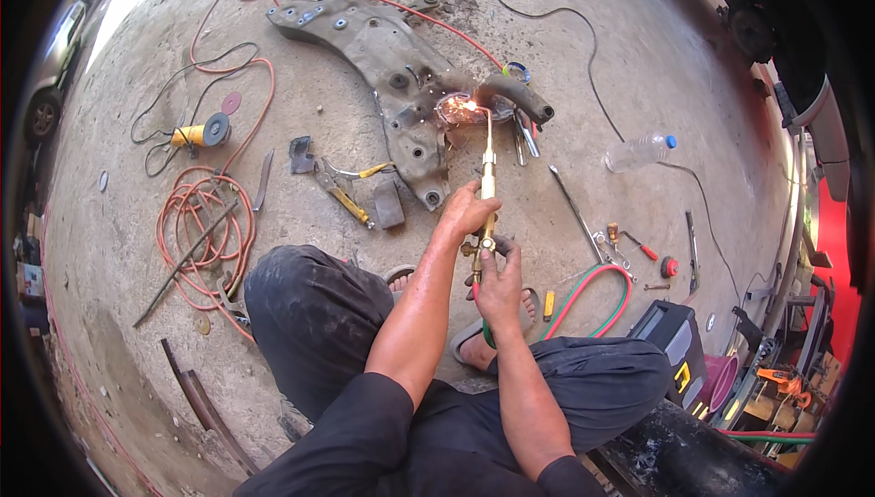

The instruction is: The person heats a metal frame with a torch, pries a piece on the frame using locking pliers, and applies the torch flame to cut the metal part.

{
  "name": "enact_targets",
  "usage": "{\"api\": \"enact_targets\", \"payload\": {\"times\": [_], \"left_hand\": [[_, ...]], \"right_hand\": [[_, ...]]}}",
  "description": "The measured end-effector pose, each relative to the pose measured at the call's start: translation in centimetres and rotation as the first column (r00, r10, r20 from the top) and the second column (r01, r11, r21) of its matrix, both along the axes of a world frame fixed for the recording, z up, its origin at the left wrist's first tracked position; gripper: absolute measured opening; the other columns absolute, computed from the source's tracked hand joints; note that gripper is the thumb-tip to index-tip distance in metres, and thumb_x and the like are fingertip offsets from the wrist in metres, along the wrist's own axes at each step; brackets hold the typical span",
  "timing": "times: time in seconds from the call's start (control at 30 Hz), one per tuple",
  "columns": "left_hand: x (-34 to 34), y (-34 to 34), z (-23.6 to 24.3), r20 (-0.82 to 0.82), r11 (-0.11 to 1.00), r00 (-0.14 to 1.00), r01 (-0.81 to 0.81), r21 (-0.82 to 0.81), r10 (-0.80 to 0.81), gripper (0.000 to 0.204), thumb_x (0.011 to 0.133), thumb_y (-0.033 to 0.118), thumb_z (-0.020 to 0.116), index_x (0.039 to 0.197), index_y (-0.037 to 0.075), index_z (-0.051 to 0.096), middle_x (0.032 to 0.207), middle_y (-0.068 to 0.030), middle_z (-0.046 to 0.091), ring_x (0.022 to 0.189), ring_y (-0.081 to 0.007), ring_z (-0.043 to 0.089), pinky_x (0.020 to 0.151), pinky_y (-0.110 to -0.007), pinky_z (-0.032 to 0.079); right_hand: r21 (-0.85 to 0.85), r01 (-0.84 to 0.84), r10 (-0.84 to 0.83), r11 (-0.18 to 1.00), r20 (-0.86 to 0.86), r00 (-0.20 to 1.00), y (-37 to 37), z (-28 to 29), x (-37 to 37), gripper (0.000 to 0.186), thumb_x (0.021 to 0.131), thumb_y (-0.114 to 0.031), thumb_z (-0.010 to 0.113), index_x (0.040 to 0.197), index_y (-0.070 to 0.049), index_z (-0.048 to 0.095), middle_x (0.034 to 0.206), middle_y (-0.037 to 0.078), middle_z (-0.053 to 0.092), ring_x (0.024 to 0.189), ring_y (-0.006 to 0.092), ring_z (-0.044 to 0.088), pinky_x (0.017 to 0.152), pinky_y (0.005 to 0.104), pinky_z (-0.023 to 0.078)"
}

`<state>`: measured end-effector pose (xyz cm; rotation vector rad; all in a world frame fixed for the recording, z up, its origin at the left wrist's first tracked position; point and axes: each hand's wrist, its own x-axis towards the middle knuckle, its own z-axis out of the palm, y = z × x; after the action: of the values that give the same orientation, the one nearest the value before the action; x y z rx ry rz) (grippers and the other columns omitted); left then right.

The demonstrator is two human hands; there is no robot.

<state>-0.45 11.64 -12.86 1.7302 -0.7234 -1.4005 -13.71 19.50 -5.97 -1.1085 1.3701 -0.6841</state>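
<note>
A brass gas torch points away from me, gripped by both hands. My left hand is wrapped round its handle, and my right hand closes on the valve end, where red and green hoses join. At the torch's bent tip, bright orange glow and sparks show on a metal part. That glowing spot belongs to a large, grimy steel vehicle subframe lying on the concrete floor. Glare hides the exact edge of the heated metal. Beside the glow a thick curved tube sticks out.
At left lie a yellow angle grinder and a coiled orange hose. Yellow-handled pliers sit nearer. To the right are a plastic bottle, a long metal bar, screwdrivers and a black toolbox.
</note>
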Motion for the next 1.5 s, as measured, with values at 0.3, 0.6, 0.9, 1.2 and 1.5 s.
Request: {"api": "enact_targets", "payload": {"times": [0.3, 0.6, 0.9, 1.2, 1.5], "left_hand": [[0.4, 0.2, -0.1, -0.058, 1.000, 0.998, -0.022, -0.009, 0.021, 0.072, 0.083, 0.019, 0.069, 0.144, -0.009, 0.041, 0.088, -0.0183, 0.072, 0.075, -0.0224, 0.072, 0.063, -0.034, 0.056], [0.4, 0.3, -0.2, -0.073, 0.999, 0.997, -0.039, -0.006, 0.039, 0.069, 0.084, 0.018, 0.068, 0.143, -0.008, 0.043, 0.086, -0.0169, 0.072, 0.072, -0.0211, 0.071, 0.062, -0.033, 0.055], [0.7, 0.5, -0.2, 0.134, 0.999, 0.990, -0.043, -0.026, 0.046, 0.065, 0.078, 0.030, 0.069, 0.129, -0.008, 0.058, 0.104, -0.0229, 0.071, 0.099, -0.0299, 0.069, 0.088, -0.037, 0.052], [1.1, 0.3, -0.8, 0.153, 0.999, 0.988, -0.040, 0.031, 0.034, 0.071, 0.078, 0.027, 0.068, 0.138, -0.007, 0.051, 0.105, -0.0236, 0.071, 0.097, -0.0289, 0.070, 0.087, -0.037, 0.053], [1.8, 0.9, -0.3, 0.171, 1.000, 0.985, -0.013, -0.003, 0.013, 0.077, 0.075, 0.036, 0.083, 0.134, -0.005, 0.056, 0.108, -0.0253, 0.071, 0.098, -0.0313, 0.070, 0.086, -0.040, 0.054]], "right_hand": [[-0.069, -0.034, 0.030, 0.997, -0.059, 0.998, 0.5, -1.6, 0.3, 0.029, 0.101, -0.013, 0.058, 0.125, 0.000, 0.052, 0.118, 0.015, 0.057, 0.088, 0.0203, 0.065, 0.060, 0.0303, 0.057], [-0.157, -0.078, 0.050, 0.984, -0.174, 0.983, 0.9, -1.1, 0.9, 0.030, 0.100, -0.014, 0.058, 0.126, 0.001, 0.052, 0.120, 0.017, 0.054, 0.094, 0.0249, 0.064, 0.064, 0.0337, 0.057], [-0.231, -0.097, 0.043, 0.968, -0.226, 0.973, 1.4, -2.9, 1.2, 0.031, 0.098, -0.014, 0.059, 0.126, 0.001, 0.053, 0.120, 0.023, 0.055, 0.114, 0.0389, 0.053, 0.101, 0.0452, 0.042], [-0.382, -0.212, 0.049, 0.900, -0.395, 0.917, 1.9, -2.4, 2.3, 0.031, 0.100, -0.016, 0.057, 0.125, 0.001, 0.053, 0.121, 0.023, 0.053, 0.115, 0.0384, 0.053, 0.099, 0.0466, 0.042], [-0.378, -0.224, 0.040, 0.898, -0.436, 0.899, 3.0, -2.1, 3.4, 0.031, 0.099, -0.017, 0.057, 0.124, 0.001, 0.052, 0.121, 0.023, 0.053, 0.118, 0.0393, 0.050, 0.102, 0.0465, 0.040]]}}
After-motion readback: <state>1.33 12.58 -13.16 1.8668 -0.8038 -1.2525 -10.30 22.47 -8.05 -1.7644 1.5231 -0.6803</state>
